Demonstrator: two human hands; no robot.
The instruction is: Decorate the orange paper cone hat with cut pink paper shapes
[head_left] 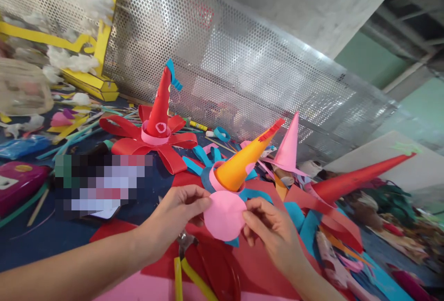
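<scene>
A round pink paper disc (225,217) is held up between both hands. My left hand (185,206) pinches its left edge with thumb and fingers. At the disc's right edge, my right hand (268,231) grips it the same way. Just behind stands an orange paper cone (234,167) with a red tip, ringed by a pink band and blue paper loops. Scissors or pliers with yellow handles (194,273) lie below my left hand, partly hidden by it. Red paper sheets (256,264) spread out under both hands.
A red cone (160,107) with red loops stands back left; a pink cone (288,150) and a long red cone (364,178) are to the right. A blurred-out phone (107,211) lies left. Paper strips and a purple case (21,185) clutter the table before a perforated metal panel (236,60).
</scene>
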